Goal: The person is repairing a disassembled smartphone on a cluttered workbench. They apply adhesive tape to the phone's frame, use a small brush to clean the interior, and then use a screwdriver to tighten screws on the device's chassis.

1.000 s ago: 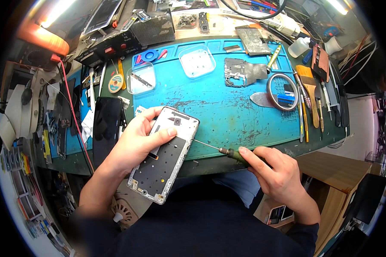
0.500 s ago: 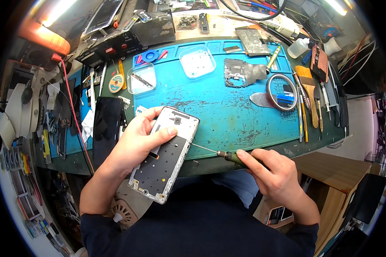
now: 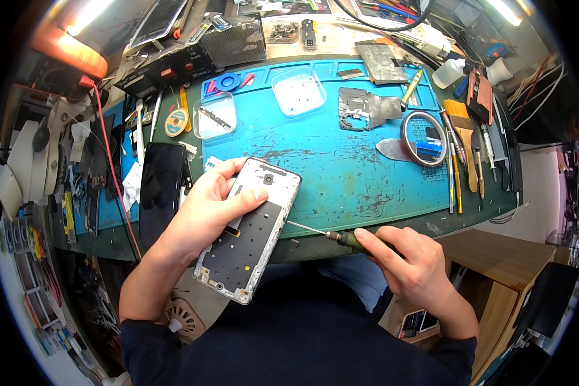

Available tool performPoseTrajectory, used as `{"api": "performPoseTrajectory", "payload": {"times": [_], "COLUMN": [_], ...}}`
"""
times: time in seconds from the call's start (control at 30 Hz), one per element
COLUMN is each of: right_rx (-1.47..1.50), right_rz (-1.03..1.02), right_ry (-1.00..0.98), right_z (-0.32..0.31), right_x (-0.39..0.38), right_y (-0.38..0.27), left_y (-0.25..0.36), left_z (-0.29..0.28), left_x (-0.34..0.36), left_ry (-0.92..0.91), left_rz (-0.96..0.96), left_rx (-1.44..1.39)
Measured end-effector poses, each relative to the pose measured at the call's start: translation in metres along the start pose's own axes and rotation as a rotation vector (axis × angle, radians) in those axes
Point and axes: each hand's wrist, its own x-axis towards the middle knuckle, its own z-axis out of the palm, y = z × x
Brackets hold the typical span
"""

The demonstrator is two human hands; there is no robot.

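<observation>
The phone frame (image 3: 254,235) is lying tilted in the left hand (image 3: 215,206), over the near edge of the bench (image 3: 431,226). It is probably feeling light, stiff and slightly slick, its rim offering the safest hold. The left hand is clamping it, thumb pressing the face, fingers curling behind the left side. The right hand (image 3: 408,260) is gripping a screwdriver (image 3: 345,239), forefinger stretching along the handle, shaft pointing at the frame's right side. Beyond, a blue mat (image 3: 341,174) is spreading.

The tip of the screwdriver (image 3: 334,236) has shifted lower beside the phone frame (image 3: 254,238).
</observation>
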Motion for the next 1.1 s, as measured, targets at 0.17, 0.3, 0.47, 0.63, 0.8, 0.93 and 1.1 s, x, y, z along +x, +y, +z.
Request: {"api": "performPoseTrajectory", "payload": {"times": [0.17, 0.3, 0.47, 0.63, 0.8, 0.93, 1.1], "right_rx": [0.009, 0.000, -0.004, -0.012, -0.008, -0.014, -0.014], "right_rz": [0.027, 0.048, 0.034, 0.028, 0.012, 0.007, -0.009], "right_ry": [0.023, 0.026, 0.022, 0.034, 0.038, 0.047, 0.051], "right_z": [0.0029, 0.0040, 0.0041, 0.0053, 0.0064, 0.0069, 0.0089], "right_x": [-0.0007, -0.0019, -0.0021, -0.0028, -0.0032, -0.0031, -0.0040], "right_y": [-0.0039, -0.0051, -0.0057, -0.0056, -0.0058, -0.0059, -0.0056], "left_y": [-0.0006, 0.0038, 0.0022, 0.0004, -0.0005, -0.0004, 0.0002], "left_z": [0.0011, 0.0016, 0.0013, -0.0002, 0.0001, 0.0012, 0.0023], "left_x": [-0.0008, -0.0010, -0.0019, -0.0011, -0.0008, -0.0010, -0.0019], "left_ry": [0.012, -0.016, -0.011, -0.008, -0.009, 0.002, -0.005], "left_rz": [0.007, -0.010, -0.005, -0.001, 0.016, 0.018, 0.019], "left_rx": [0.013, 0.013, 0.010, 0.010, 0.014, 0.008, 0.000]}}
